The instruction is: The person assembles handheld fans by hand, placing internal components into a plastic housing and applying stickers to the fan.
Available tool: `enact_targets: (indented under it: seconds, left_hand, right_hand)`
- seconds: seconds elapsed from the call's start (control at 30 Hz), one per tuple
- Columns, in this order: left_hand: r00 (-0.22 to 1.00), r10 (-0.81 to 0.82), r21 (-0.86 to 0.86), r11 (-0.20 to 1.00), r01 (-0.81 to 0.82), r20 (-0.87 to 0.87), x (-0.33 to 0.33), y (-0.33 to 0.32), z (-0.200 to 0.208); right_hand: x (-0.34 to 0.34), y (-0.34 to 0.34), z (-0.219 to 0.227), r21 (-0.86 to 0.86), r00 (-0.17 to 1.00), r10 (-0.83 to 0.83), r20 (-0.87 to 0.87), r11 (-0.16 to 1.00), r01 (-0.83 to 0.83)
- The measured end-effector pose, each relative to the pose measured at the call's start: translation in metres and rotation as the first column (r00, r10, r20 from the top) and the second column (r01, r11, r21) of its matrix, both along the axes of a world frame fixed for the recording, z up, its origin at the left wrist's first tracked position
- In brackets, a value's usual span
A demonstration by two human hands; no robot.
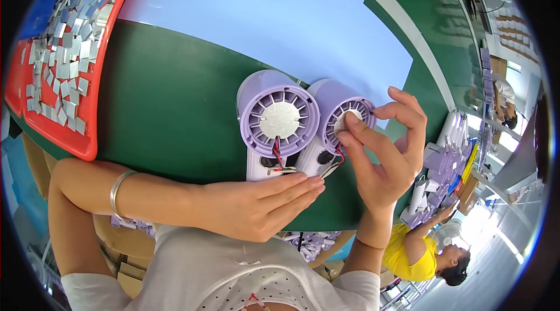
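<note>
Head view shows two purple fan housings side by side on the green counter (169, 107), just in front of the wearer and seemingly touching: the left fan housing (256, 86) and the right fan housing (324, 90), round vented ends toward the wearer, pale handles running nearer the body. Both look like light, stiff moulded plastic, probably smooth enough to slide under a sideways push; the broad barrel seems the surest place to take hold, while the slim vent ribs may snap under hard pressure. The left silver disc (280, 120), thin and likely rigid metal, would be slippery and best taken by its edge. The red-and-black wires (276, 149) look the most fragile part, so a grip should keep clear of them. The right hand (385, 159) is half curled, forefinger and thumb close together on the right silver disc (340, 123), another finger at the housing's rim; whether it pinches the disc or only presses it, I cannot tell. The left hand (265, 207) is stretched nearly flat, fingers together, tips by the lower handles and wire ends; its thumb is hidden, so whether it grasps anything cannot be told
</note>
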State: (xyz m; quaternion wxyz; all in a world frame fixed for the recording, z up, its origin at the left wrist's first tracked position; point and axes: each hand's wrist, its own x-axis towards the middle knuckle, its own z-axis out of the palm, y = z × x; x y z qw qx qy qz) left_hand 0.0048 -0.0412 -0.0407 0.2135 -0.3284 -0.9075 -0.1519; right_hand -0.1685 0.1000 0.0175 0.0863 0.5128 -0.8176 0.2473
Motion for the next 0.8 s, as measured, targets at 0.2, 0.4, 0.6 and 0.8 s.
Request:
enact_targets:
  seconds: [0.2,0.4,0.6,0.8]
  left_hand:
    - [1.000,0.004,0.011,1.000,-0.004,0.001,-0.003,-0.002,0.002]
    - [0.999,-0.036,0.026,0.999,0.036,-0.002,-0.003,-0.005,0.000]
    - [0.998,-0.052,0.023,0.998,0.052,-0.027,-0.005,-0.007,-0.001]
    - [0.999,-0.044,0.025,0.999,0.045,-0.018,-0.003,-0.008,-0.002]
  right_hand:
    - [-0.021,0.017,-0.022,-0.242,0.938,-0.026,0.345,0.963,0.116]
    - [-0.045,0.026,-0.043,0.078,0.961,-0.216,0.174,0.976,0.205]
    - [-0.084,0.031,-0.031,0.084,0.938,-0.338,0.078,0.940,0.332]
    - [-0.119,-0.030,-0.023,-0.067,0.963,-0.268,0.025,0.961,0.269]
